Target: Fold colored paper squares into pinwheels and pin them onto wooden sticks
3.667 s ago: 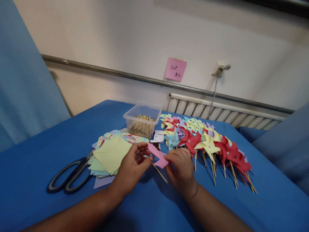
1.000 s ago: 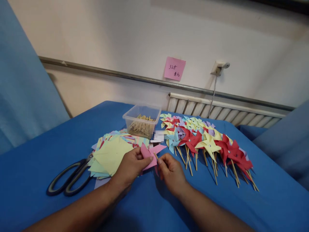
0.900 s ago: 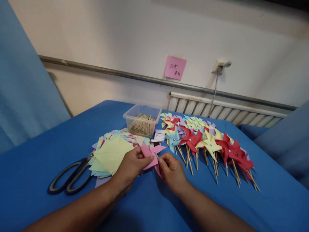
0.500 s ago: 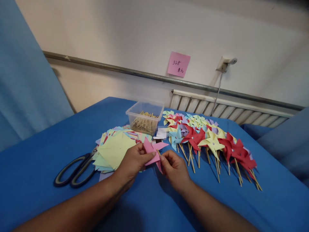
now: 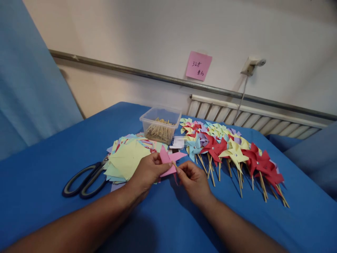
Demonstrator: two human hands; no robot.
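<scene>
A pink paper pinwheel point(image 5: 167, 159) is pinched in my left hand point(image 5: 150, 169), with the thumb on its face and the fingers behind. My right hand point(image 5: 193, 179) grips a short wooden stick point(image 5: 174, 164) between thumb and fingertips; the stick's tip rests at the pinwheel's middle. Left of my hands lies a stack of coloured paper sheets point(image 5: 129, 158) with a pale yellow one on top. Behind them stands a clear plastic box point(image 5: 160, 130) of wooden sticks. Finished-looking pinwheels point(image 5: 214, 147) on sticks lie in rows to the right.
Large dark-handled scissors point(image 5: 86, 181) lie at the left, blades under the paper. A small white packet point(image 5: 178, 142), partly blurred, is beside the box. The blue-covered table point(image 5: 34, 189) meets a wall with a radiator point(image 5: 218, 112), a metal rail point(image 5: 147, 73) and a pink note point(image 5: 198, 66).
The view has shifted slightly, so everything sits a little further right and higher. My hands keep hold of the pinwheel and stick, which have tilted a little.
</scene>
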